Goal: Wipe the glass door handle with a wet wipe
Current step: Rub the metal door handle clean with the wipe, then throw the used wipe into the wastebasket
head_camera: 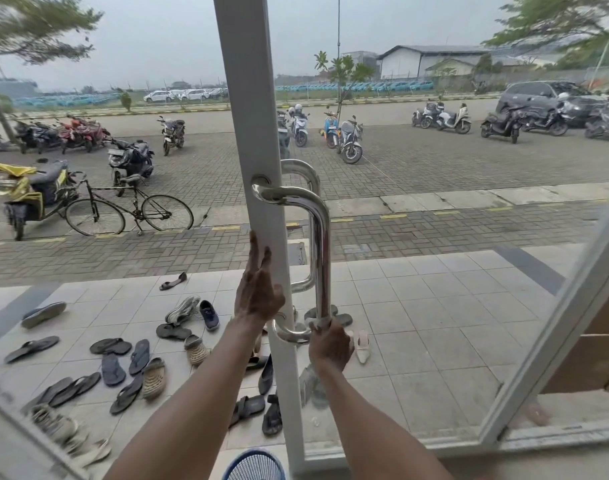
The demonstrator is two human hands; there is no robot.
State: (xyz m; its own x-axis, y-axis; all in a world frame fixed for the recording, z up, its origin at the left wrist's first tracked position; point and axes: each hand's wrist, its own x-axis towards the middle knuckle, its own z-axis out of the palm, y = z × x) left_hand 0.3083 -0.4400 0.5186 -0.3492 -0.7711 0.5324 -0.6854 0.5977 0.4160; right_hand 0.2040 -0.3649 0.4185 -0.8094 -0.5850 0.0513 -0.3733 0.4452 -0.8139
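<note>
A polished steel D-shaped handle [319,244] is mounted on the white frame [251,109] of a glass door, with a matching handle on the far side of the glass. My left hand [258,289] lies flat against the frame, fingers spread and pointing up, holding nothing. My right hand [329,344] is closed around the lower bend of the near handle. A small whitish edge shows at its fingers; I cannot tell whether that is the wet wipe.
Beyond the door, a tiled porch [434,306] holds several sandals and shoes [136,358]. A bicycle [130,209] and motorbikes [348,140] stand on the paved lot. A second glass door frame [552,323] slants at the right. A blue mesh object [254,465] sits below.
</note>
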